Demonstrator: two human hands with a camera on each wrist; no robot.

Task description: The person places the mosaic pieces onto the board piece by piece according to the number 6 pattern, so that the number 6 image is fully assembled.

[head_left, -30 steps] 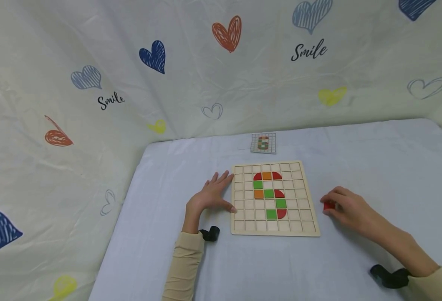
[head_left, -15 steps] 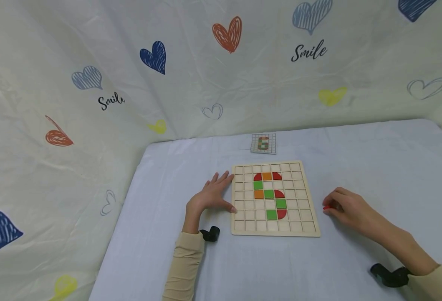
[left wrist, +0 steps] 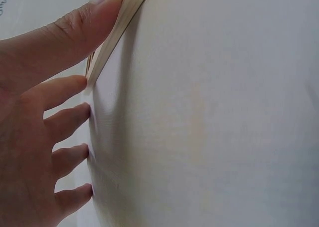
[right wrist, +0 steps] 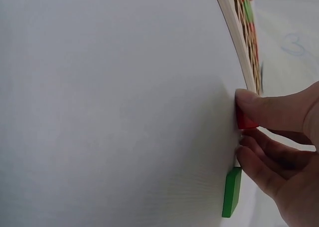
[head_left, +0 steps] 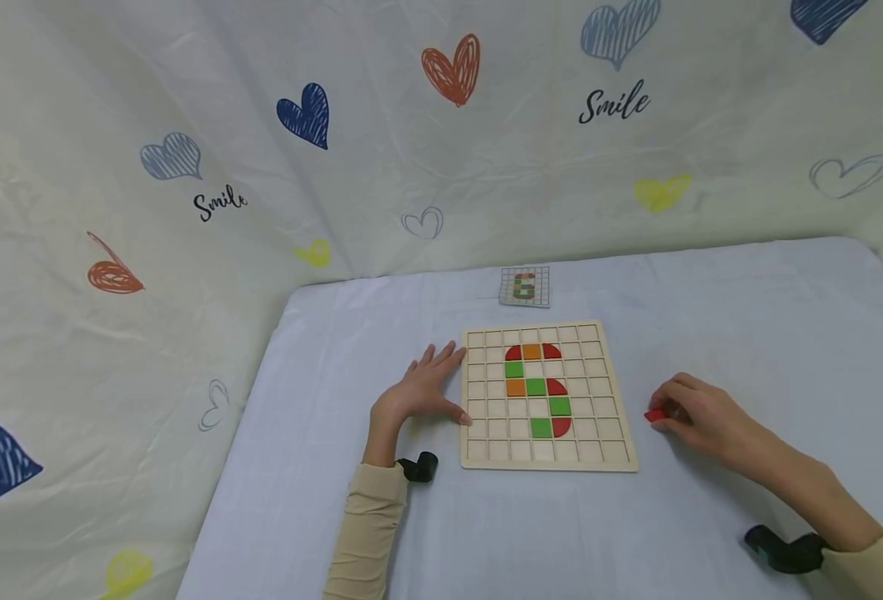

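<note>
My left hand (head_left: 420, 389) lies at the left edge of a square wooden grid board (head_left: 489, 460), fingers spread. In the left wrist view its thumb (left wrist: 75, 30) rests on the board's rim. Red, green and orange pieces sit in several of the board's cells, among them a green square (head_left: 559, 406) and an orange square (head_left: 515, 387). To the right of the board, my right hand (head_left: 704, 417) pinches a red block (head_left: 656, 414) between thumb and fingers, low over the table. A green block (right wrist: 232, 192) lies close to this hand in the right wrist view; the head view hides it.
A small card (head_left: 524, 287) printed with a gridded coloured figure lies behind the board. White cloth covers the table (head_left: 546, 533). A curtain (head_left: 366, 183) with printed hearts hangs at the back. Black wrist cameras (head_left: 420, 467) are worn on both arms.
The red block has turned in my right hand's fingers, and that hand has shifted slightly to the right. My left hand and the pieces on the board stay as they were.
</note>
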